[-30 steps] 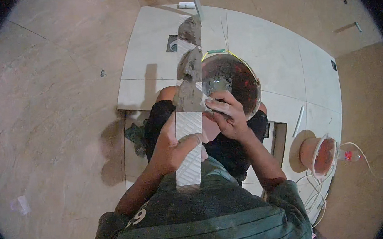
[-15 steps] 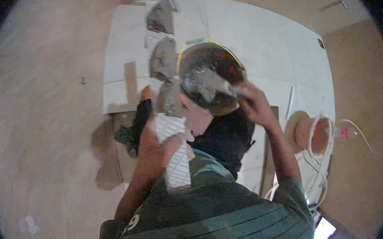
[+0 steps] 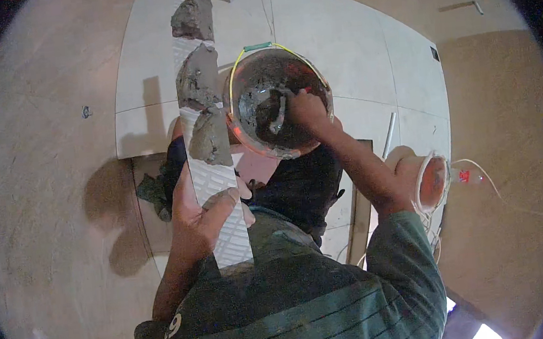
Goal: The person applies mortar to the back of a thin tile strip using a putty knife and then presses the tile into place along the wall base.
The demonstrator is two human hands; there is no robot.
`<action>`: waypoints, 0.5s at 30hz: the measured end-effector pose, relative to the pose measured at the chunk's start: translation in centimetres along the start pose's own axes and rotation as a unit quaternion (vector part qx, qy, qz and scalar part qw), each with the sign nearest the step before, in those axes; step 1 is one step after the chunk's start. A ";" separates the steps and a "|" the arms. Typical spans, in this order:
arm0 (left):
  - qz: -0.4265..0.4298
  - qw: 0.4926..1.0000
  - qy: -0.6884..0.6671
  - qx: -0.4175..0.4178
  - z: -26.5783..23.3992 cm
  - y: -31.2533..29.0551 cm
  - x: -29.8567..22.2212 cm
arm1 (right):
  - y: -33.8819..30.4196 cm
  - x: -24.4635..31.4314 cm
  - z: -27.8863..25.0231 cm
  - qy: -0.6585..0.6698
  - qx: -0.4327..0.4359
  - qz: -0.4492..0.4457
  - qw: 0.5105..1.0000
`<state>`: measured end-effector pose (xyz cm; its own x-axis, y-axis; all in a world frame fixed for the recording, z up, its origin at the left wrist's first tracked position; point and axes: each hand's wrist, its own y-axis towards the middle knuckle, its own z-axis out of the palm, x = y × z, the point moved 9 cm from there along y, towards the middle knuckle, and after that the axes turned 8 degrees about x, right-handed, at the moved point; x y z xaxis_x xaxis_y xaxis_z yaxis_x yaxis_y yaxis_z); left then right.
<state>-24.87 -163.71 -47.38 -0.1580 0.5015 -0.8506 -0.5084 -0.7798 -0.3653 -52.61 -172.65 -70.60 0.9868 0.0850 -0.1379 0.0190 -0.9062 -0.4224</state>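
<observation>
The person's left hand (image 3: 201,217) is clamped around the lower part of a white ribbed strip (image 3: 224,181), which stretches away from the torso beside the bucket (image 3: 250,144) and bears three lumps of grey mortar (image 3: 209,139); the right hand (image 3: 310,111) reaches inside the bucket, its fingers curled, though whether they grip a tool cannot be told. The step in hand looks like gathering more mortar; the next move seems to call for a steady lift clear of the rim, the strip kept level.
</observation>
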 end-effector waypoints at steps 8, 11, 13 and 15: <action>0.018 0.999 -0.031 -0.019 -1.4 -0.1 -0.1 | 2.5 3.6 3.9 0.049 0.088 -0.047 0.994; 0.008 0.999 0.007 -0.038 -2.2 -0.6 -0.6 | 3.5 3.7 5.8 -0.011 0.149 -0.121 0.981; -0.004 1.000 -0.028 -0.008 -2.2 -0.4 0.5 | 5.3 1.4 8.7 0.019 0.140 -0.103 0.985; 0.013 0.999 -0.027 0.021 -1.4 0.1 0.5 | 6.5 -4.0 14.6 0.118 0.212 -0.105 0.964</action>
<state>-23.87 -164.04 -48.40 -0.2162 0.5024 -0.8372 -0.5385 -0.7766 -0.3270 -58.73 -172.84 -85.89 0.9784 0.1069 0.1769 0.2045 -0.6245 -0.7538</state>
